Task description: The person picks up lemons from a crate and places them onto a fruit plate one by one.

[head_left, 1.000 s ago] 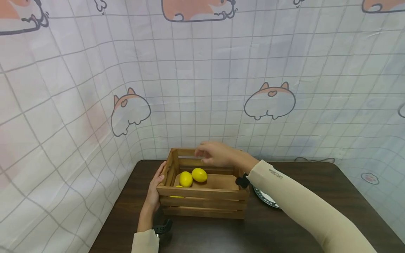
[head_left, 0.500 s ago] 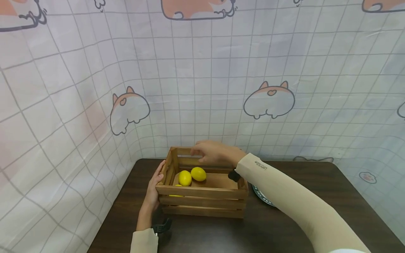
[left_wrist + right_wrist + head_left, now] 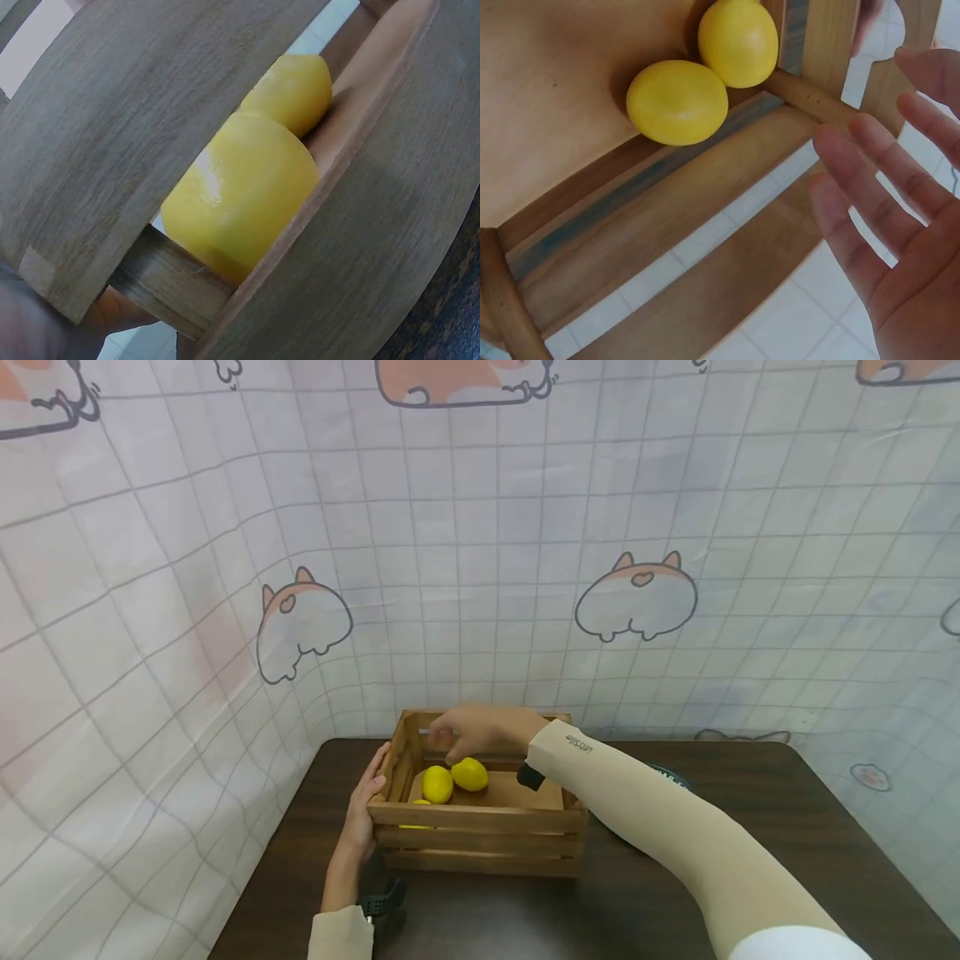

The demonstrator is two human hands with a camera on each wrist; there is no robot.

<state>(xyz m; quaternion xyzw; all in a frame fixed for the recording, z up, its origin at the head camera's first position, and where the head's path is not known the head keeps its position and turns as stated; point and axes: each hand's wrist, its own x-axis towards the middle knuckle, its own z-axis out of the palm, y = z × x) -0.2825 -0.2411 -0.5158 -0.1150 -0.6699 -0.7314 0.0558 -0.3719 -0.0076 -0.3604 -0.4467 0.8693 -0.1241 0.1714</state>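
A slatted wooden crate (image 3: 480,841) stands on the dark table. Inside lie yellow lemons: one lemon (image 3: 438,786) touches a second lemon (image 3: 471,775), and a third is partly hidden by the front slats. Through a side gap the left wrist view shows a large lemon (image 3: 236,195). My left hand (image 3: 363,806) holds the crate's left end, thumb at the front corner. Over the crate's back left part hovers my right hand (image 3: 480,732), holding nothing. Its fingers are spread and slightly bent in the right wrist view, apart from the lemons (image 3: 676,103).
Right of the crate, a plate with a dark patterned rim (image 3: 670,776) is mostly covered by my right sleeve. A white grid-patterned cloth (image 3: 480,635) hangs right behind the table (image 3: 757,827) and along its left.
My right hand has moved left over the crate and slightly lower, toward the lemons. The right forearm now covers more of the plate. My left hand keeps its hold on the crate.
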